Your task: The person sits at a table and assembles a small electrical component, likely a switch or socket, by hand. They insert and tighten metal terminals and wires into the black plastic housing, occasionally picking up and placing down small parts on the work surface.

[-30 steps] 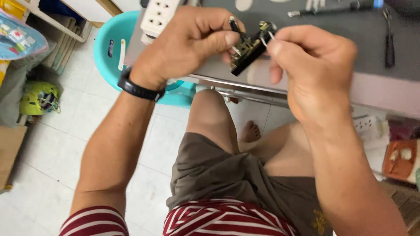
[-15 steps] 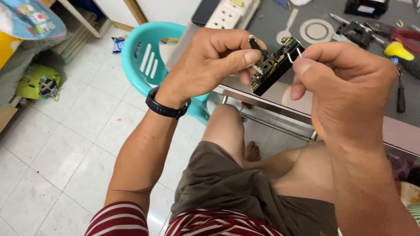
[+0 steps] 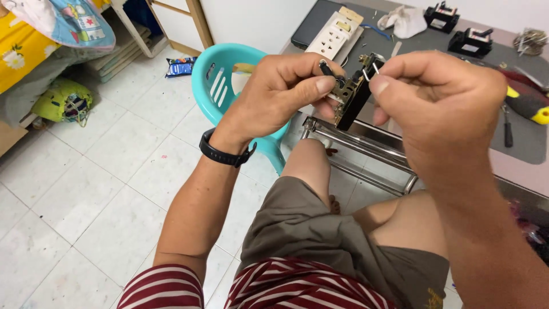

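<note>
Up close to the camera, the person's left hand (image 3: 286,91) grips a small black electrical part with brass-coloured metal fittings (image 3: 350,97), thumb pressed along its near side and fingers curled round the back. That part is raised in the air just above the near edge of the grey-topped metal table (image 3: 526,143), over the person's bare knee. The right hand (image 3: 440,97) is closed in a pinch, thumb and forefinger tips meeting on a thin silvery wire clip (image 3: 369,71) at the top of the black part, so both hands touch the same piece. A black band watch (image 3: 226,151) sits on the left wrist.

On the table behind the hands lies a cream rectangular power strip with several sockets (image 3: 334,37), next to a dark flat slab. Farther back stand two small black boxy components (image 3: 457,28) and a crumpled white cloth (image 3: 406,20). To the right, a screwdriver with a yellow and black handle (image 3: 529,106) rests on the tabletop, with a slim dark tool just beside it.

A turquoise plastic chair (image 3: 229,74) stands on the white tiled floor to the left of the table. A green bag (image 3: 66,103) lies against the wall further left. The person wears olive shorts and a red and white striped shirt.
</note>
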